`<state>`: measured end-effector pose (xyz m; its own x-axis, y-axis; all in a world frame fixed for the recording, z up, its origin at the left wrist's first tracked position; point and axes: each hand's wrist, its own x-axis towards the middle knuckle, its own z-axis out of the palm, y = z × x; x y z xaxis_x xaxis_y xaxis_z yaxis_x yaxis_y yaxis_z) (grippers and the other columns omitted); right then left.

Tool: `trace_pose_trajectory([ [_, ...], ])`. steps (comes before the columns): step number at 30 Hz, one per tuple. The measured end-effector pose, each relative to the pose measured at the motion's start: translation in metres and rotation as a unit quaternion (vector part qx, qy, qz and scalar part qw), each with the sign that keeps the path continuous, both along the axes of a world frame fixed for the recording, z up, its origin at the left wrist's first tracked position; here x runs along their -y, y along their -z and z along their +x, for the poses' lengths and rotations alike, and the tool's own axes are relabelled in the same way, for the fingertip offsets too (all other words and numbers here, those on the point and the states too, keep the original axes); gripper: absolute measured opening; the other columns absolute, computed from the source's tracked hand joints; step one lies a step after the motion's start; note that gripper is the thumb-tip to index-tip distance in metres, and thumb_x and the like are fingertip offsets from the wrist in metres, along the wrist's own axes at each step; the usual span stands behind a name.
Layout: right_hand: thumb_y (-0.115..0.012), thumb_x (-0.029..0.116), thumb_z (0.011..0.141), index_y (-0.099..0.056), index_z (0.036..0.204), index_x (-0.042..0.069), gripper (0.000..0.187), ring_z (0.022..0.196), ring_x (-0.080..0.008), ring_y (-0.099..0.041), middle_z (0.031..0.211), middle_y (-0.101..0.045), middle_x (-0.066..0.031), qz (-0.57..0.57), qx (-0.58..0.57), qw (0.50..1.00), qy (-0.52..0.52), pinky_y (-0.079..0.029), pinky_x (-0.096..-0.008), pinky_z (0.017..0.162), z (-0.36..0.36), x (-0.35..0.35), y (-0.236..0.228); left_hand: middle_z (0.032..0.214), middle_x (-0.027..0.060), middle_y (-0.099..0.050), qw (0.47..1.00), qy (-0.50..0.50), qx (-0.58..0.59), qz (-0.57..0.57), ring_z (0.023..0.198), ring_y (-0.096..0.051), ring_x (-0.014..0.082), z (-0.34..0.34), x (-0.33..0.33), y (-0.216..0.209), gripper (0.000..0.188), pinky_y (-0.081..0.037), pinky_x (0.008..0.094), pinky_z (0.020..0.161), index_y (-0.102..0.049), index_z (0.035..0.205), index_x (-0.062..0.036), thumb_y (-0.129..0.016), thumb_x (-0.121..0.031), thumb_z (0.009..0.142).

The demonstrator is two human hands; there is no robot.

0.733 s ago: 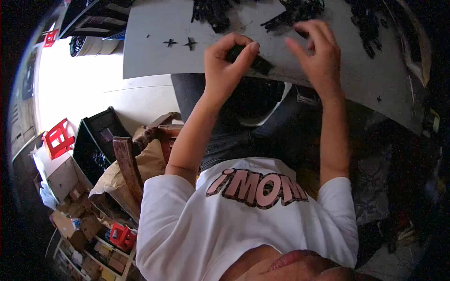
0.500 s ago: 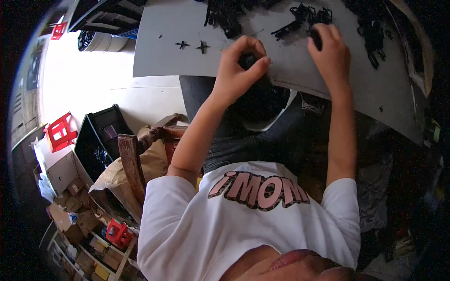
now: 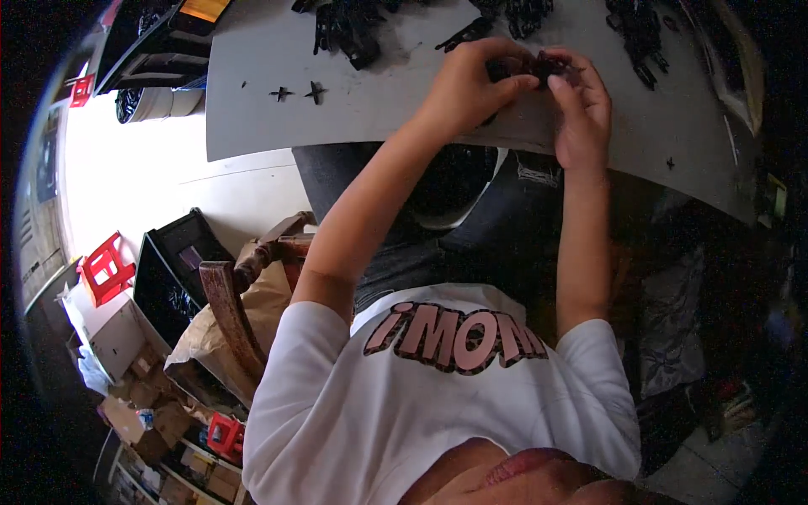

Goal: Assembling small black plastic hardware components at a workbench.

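Over the front part of the grey table (image 3: 379, 101), my two hands meet. My left hand (image 3: 473, 84) curls its fingers and thumb round a dark part, mostly hidden by the hand. My right hand (image 3: 587, 109) pinches a small black plastic part (image 3: 549, 67) between thumb and fingers, against the left hand's fingertips. Whether the two dark parts are joined cannot be made out. Just beyond the hands lie a heap of black plastic parts (image 3: 522, 15) and, further left, a larger heap of black parts (image 3: 349, 38).
Small black cross-shaped pieces (image 3: 315, 93) lie on the table's left side, another cross-shaped piece (image 3: 670, 162) near its right front edge. More black parts (image 3: 635, 42) lie at right. Left of me stand a wooden chair (image 3: 227, 311), a black crate (image 3: 181, 252) and a red stool (image 3: 108, 268).
My left hand has moved up and right. My right hand has drawn back from the heap with a black part and come to the left hand. The view has shifted slightly.
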<state>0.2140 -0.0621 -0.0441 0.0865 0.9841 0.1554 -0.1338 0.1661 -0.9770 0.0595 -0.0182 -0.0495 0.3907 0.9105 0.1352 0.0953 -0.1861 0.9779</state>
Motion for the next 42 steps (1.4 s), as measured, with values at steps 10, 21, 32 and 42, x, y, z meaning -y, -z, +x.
trace_pose_trajectory([
  [10,-0.059,0.015,0.087,-0.058,0.110,0.005,0.025,0.083,-0.0133,-0.056,0.101,-0.058,-0.0046,-0.096,0.039,0.994,0.019,-0.048,-0.0307,0.070,0.041,0.009,0.013,0.072,0.0064,-0.062,0.986,-0.080,-0.028,0.144,0.063,-0.059,0.0120,-0.009,-0.020,0.014,0.022,-0.046,0.0277,0.057,-0.062,0.091,-0.0030,-0.071,-0.016,0.075],
  [21,-0.061,0.012,0.086,-0.061,0.106,0.004,0.022,0.076,-0.0102,-0.057,0.106,-0.059,-0.0064,0.041,0.327,0.942,0.063,-0.048,-0.0260,0.064,0.000,0.008,-0.021,0.068,0.0019,-0.059,0.990,0.071,0.071,-0.100,0.057,-0.053,0.0065,-0.013,-0.006,-0.001,0.022,-0.041,0.0227,0.048,-0.060,0.100,-0.0017,-0.065,-0.015,0.082],
  [32,-0.057,0.006,0.087,-0.060,0.105,0.003,0.019,0.076,-0.0130,-0.060,0.087,-0.062,-0.0057,-0.080,0.231,0.965,0.098,-0.050,-0.0283,0.066,0.007,0.022,0.013,0.079,0.0039,-0.061,0.987,0.028,0.118,-0.102,0.064,-0.054,0.0072,-0.021,-0.006,0.002,0.018,-0.044,0.0218,0.057,-0.061,0.099,-0.0027,-0.062,-0.012,0.083],
  [42,-0.058,0.004,0.083,-0.060,0.110,0.008,0.027,0.087,-0.0194,-0.061,0.104,-0.059,-0.0092,0.176,0.587,0.790,0.026,-0.051,-0.0308,0.070,-0.008,0.024,0.002,0.081,0.0041,-0.062,0.992,0.010,0.076,-0.097,0.066,-0.055,0.0083,-0.050,0.006,-0.018,0.024,-0.045,0.0224,0.058,-0.059,0.105,-0.0050,-0.062,-0.006,0.081],
])
